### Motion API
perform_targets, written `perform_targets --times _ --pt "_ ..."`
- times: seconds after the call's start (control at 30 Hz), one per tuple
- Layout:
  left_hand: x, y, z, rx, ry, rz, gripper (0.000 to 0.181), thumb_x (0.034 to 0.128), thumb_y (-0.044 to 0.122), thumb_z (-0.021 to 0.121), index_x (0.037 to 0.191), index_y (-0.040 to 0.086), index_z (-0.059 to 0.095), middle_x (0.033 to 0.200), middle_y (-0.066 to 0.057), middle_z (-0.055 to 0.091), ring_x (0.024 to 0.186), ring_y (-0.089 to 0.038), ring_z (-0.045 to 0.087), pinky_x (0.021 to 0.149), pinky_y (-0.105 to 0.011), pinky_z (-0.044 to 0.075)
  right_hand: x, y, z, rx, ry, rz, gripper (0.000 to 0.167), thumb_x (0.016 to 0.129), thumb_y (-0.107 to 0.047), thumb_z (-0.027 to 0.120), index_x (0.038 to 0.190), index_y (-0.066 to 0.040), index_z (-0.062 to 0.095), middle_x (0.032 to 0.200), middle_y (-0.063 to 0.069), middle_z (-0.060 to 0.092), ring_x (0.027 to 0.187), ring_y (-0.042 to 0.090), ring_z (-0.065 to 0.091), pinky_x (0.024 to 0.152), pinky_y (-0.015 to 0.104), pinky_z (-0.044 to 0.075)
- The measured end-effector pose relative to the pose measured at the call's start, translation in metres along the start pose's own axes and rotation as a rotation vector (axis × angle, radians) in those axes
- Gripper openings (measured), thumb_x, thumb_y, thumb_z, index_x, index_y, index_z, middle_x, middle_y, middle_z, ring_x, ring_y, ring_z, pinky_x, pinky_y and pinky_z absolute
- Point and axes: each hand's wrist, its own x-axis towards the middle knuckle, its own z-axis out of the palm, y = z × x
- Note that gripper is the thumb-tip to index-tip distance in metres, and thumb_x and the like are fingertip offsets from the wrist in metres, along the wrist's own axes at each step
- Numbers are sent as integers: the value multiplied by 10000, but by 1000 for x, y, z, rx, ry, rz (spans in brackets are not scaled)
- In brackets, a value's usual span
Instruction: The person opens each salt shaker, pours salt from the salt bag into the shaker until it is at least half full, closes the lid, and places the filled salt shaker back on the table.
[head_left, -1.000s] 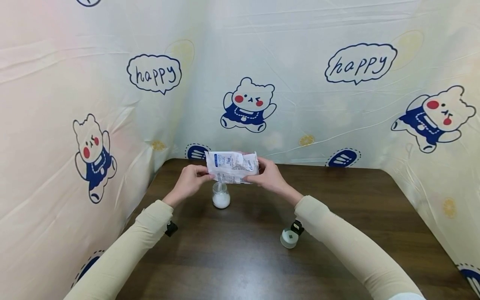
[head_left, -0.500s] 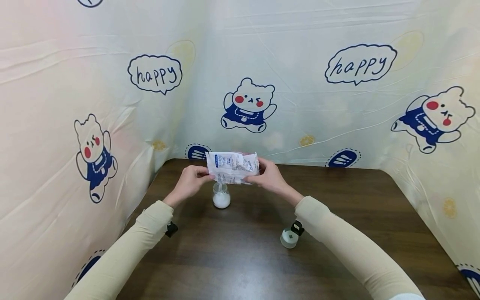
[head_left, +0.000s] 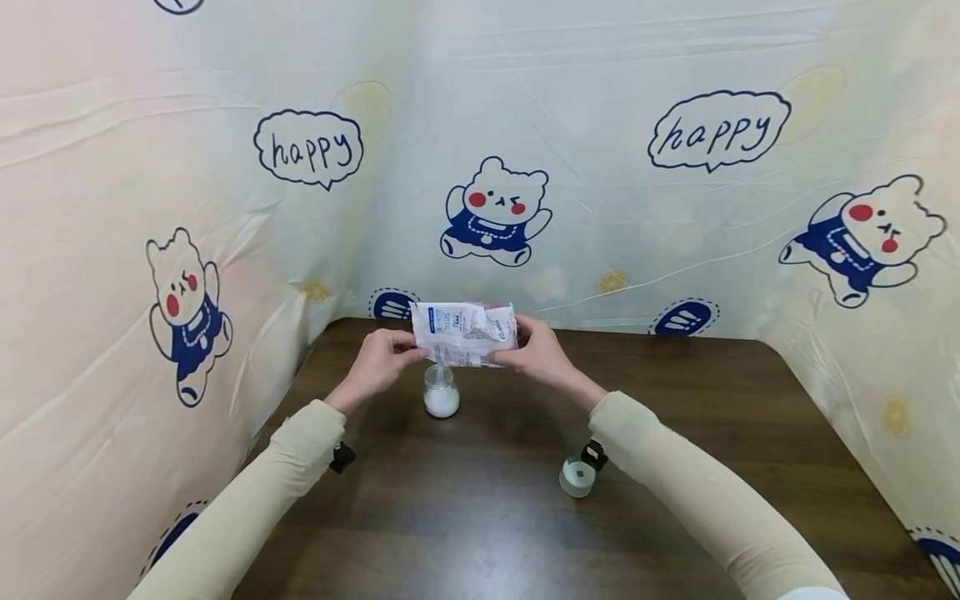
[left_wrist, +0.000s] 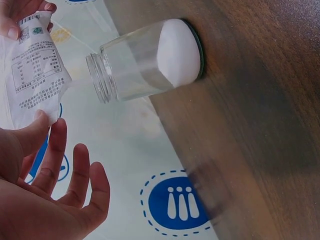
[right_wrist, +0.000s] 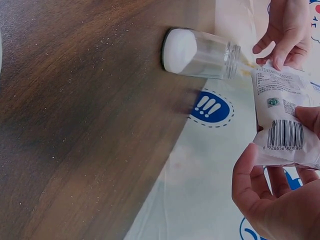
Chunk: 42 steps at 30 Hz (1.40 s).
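Both hands hold a white printed bag (head_left: 463,335) tilted above a glass jar (head_left: 442,398). My left hand (head_left: 379,362) pinches the bag's lower left corner between thumb and index finger; in the left wrist view its other fingers spread loosely. My right hand (head_left: 542,353) grips the other end, thumb on the printed face near the barcode. From the bag's corner a thin pale stream falls into the open jar mouth. White grainy stuff (left_wrist: 179,53) fills the lower part of the upright jar, its surface sloping. The bag's contents are hidden.
On the dark wooden table (head_left: 480,508), a small round pale-topped object (head_left: 577,478) stands below the right wrist. White specks lie scattered on the wood in the right wrist view. A printed cloth (head_left: 600,208) hangs behind the table and at both sides.
Hands, bag and jar keep almost the same places. The whole head view shifts very slightly.
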Motion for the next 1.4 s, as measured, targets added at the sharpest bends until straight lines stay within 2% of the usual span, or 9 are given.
perform_targets --times 0.37,0.77,1.07,1.4 --pt "-4 2 -1 -1 1 -2 114 956 82 794 1051 26 823 997 -90 782 815 -274 607 675 -363 465 -1 3 2 18 -4 -9 544 875 -139 878 1368 -116 651 1176 90 716 915 286 654 617 352 567" --pt "-4 0 0 -7 1 3 104 954 73 794 1042 26 824 1000 -91 782 839 -319 611 688 -379 468 1 4 3 26 -6 -8 532 875 -127 881 1358 -131 659 1170 66 720 924 289 666 633 364 578" --pt "-2 -2 1 1 -2 14 105 957 80 792 1045 33 825 1006 -87 783 829 -264 620 702 -382 479 1 3 2 29 1 1 547 877 -127 881 1372 -136 649 1188 66 713 942 292 662 654 387 587" --pt "0 -3 2 0 -12 3 109 958 74 789 1053 34 823 1007 -82 781 842 -312 618 687 -361 476 1 4 2 19 7 2 552 874 -138 887 1373 -110 652 1189 106 711 933 306 646 647 361 573"
